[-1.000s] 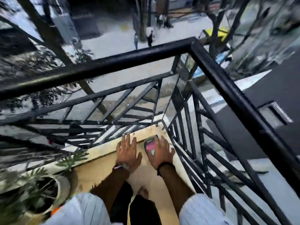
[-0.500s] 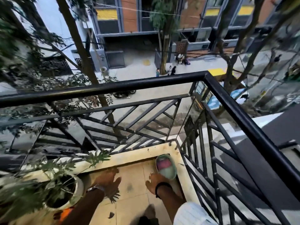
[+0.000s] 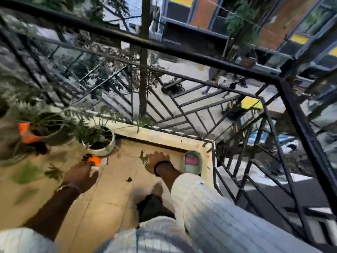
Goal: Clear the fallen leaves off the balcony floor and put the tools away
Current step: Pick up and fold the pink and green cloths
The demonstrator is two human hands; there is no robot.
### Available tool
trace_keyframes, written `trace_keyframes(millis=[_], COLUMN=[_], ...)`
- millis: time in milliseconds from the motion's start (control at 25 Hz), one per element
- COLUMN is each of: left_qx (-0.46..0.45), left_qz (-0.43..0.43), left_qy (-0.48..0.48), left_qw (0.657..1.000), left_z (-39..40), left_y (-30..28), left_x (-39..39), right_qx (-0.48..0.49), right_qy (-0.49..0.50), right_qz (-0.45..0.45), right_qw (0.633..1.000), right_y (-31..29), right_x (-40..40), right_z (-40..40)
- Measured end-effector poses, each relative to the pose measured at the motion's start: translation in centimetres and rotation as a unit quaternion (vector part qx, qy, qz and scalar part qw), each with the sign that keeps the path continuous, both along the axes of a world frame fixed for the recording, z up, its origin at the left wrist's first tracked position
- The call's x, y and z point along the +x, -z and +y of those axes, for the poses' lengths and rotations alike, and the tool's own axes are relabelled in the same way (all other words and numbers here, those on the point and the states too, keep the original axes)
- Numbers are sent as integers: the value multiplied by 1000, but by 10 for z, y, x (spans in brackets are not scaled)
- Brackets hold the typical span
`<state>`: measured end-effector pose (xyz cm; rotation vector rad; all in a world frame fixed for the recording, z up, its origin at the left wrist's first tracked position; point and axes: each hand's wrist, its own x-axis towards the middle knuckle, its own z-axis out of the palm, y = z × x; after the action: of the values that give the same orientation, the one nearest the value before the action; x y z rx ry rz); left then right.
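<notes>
Leaves lie scattered on the tiled balcony floor [image 3: 113,181]: a small green leaf [image 3: 143,157] sits just at nine o'clock of the right hand [image 3: 158,162], its lobes fanning toward twelve o'clock and its long axis running twelve to six. A brown leaf scrap [image 3: 129,179] lies between the two hands, at about seven o'clock of the right one. More green leaves [image 3: 52,172] lie at nine o'clock of the left hand [image 3: 82,175], blurred. The right hand presses flat on the floor, fingers spread, beside a green and pink slipper [image 3: 192,162] at its three o'clock. The left hand hovers near an orange object [image 3: 95,159] under a white plant pot [image 3: 103,143]; its grip I cannot tell. No writing is readable.
</notes>
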<state>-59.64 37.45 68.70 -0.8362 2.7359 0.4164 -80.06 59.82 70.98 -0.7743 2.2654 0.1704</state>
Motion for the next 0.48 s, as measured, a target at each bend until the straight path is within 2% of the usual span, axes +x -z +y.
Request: trace_keyframes(millis=[80,240,480], left_qx=[-2,-16,3], left_qz=[-5,30,-3], left_qy=[-72,-161,-308], left_qw=[997,986,951], left_z=[-24,-71,-128], left_y=[-12,-1,3], left_x=[44,127,217], right_qx=[-7,-16,-19], right_qy=[-57,-179,-316], right_qz=[22,41,52], right_qw=[998,983,947], right_y=[-15,-34,-23], right_x=[30,89,148], right_z=[-42,-123,-245])
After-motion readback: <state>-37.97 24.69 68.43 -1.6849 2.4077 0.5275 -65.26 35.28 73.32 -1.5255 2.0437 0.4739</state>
